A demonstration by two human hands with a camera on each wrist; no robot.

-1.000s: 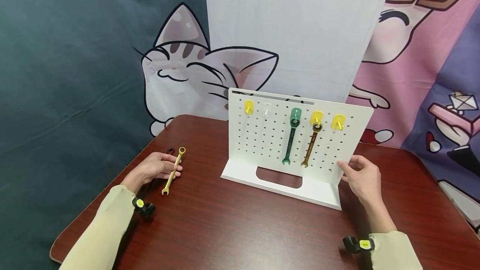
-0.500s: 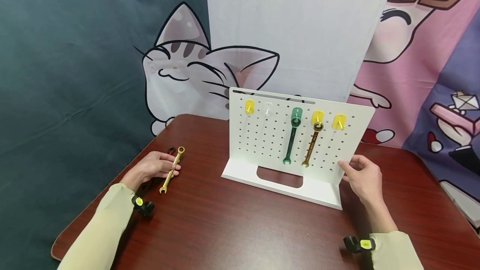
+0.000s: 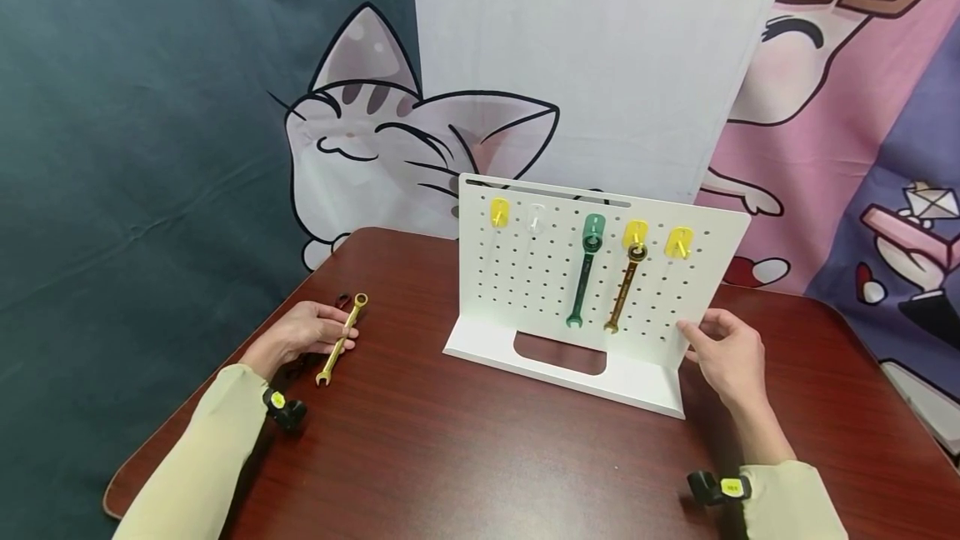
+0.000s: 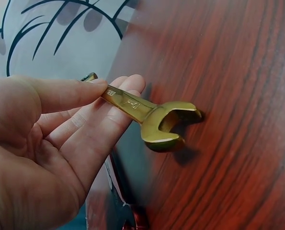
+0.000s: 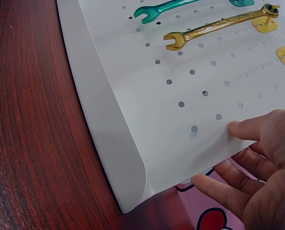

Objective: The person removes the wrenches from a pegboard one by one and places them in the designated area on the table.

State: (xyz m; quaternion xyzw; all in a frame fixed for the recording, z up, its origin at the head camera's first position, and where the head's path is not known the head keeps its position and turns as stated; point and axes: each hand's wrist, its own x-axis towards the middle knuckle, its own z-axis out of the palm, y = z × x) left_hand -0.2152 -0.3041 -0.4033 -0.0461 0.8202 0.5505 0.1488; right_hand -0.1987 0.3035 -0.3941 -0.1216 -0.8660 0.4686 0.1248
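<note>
My left hand [image 3: 303, 330] pinches a gold combination wrench [image 4: 128, 101] between thumb and fingers, low over the table's left side. The open end points toward me and the ring end away. Partly hidden behind that hand, a dark red wrench [image 3: 342, 301] lies on the table. With thumb in front and fingers behind, my right hand [image 3: 727, 357] grips the right edge of a white pegboard stand [image 3: 480, 342]. A green wrench [image 3: 582, 282] and a darker gold wrench [image 3: 622, 294] hang from its hooks by their ring ends.
Bare hooks on the board are a yellow hook [image 3: 498, 213] at far left, a clear hook [image 3: 536, 219] beside it, and another yellow hook [image 3: 679, 243] at far right. The dark red wooden table [image 3: 465, 457] ends before a cartoon-print cloth backdrop [image 3: 225, 107].
My left hand has drifted slightly left with the gold wrench. My right hand keeps its hold on the pegboard's edge, and the hanging wrenches stay put.
</note>
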